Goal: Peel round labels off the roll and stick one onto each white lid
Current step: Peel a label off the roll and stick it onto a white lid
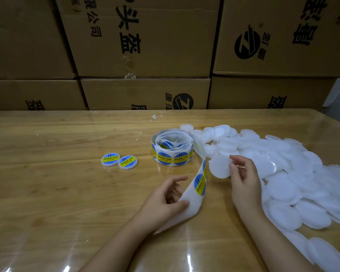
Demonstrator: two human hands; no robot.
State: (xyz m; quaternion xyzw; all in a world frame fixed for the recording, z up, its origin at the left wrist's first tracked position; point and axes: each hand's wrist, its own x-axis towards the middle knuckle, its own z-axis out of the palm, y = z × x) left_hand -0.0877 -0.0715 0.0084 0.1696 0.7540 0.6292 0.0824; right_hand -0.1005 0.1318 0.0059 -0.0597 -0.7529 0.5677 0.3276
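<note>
The left hand (163, 199) curls its thumb and fingers round the white strip (190, 206), pinching it just below a blue-and-yellow label (200, 184) that sits on the backing. The right hand (243, 179) pinches a bare white lid (219, 166) by its edge, holding it tilted above the table (57, 193), just beside the label. The strip runs up from the left hand to the roll (172, 149), which lies flat near mid-table with more labels showing round its side. To the right, touching the roll, spreads a pile (294, 173) of plain white lids. Left of the roll lie two labelled lids (110, 159), touching each other. Cardboard boxes (145, 46) stand stacked behind the table.
</note>
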